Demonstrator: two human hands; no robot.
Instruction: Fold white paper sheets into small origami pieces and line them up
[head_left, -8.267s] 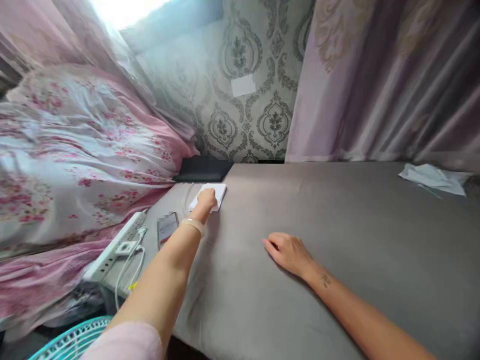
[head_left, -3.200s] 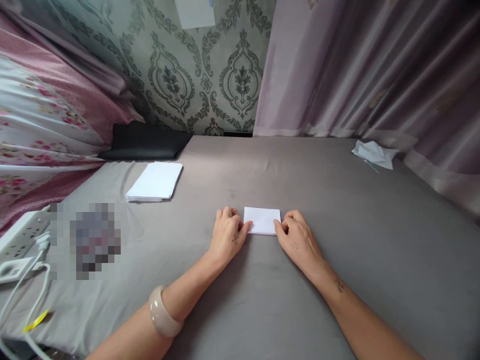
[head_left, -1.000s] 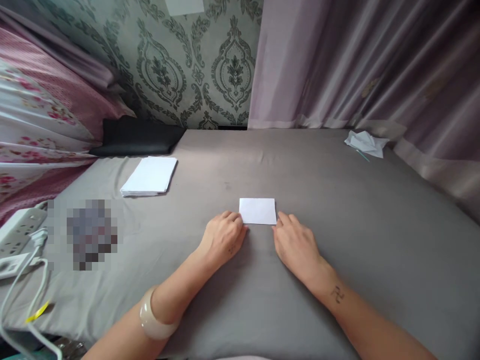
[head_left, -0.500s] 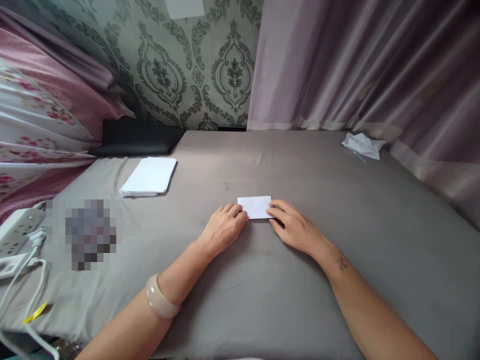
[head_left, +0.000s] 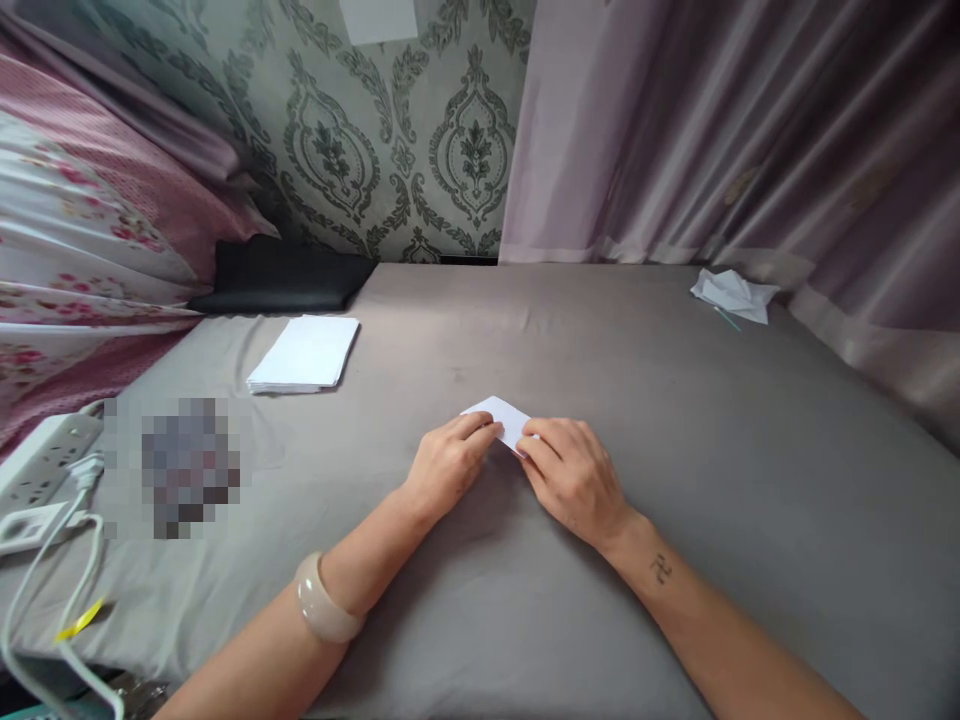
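A small folded sheet of white paper [head_left: 505,414] lies slanted between my two hands at the middle of the grey cloth. My left hand [head_left: 452,456] is closed on its left edge, fingertips on top. At the lower right edge, my right hand [head_left: 574,468] pinches the paper between thumb and fingers. The fingers hide both ends of the paper, so I cannot tell its full outline. A pale bangle [head_left: 326,600] sits on my left forearm.
A stack of white paper [head_left: 306,354] lies at the left, before a black flat item [head_left: 281,275]. White power strips [head_left: 49,460] with cables stand at the left edge, beside a pixelated patch. Crumpled white paper [head_left: 735,293] is at the back right. The grey cloth [head_left: 750,480] covers the surface.
The paper has turned clockwise from lying straight to slanting. My right hand has shifted left, nearer my left hand, and its fingers have closed more on the paper. The view has shifted slightly.
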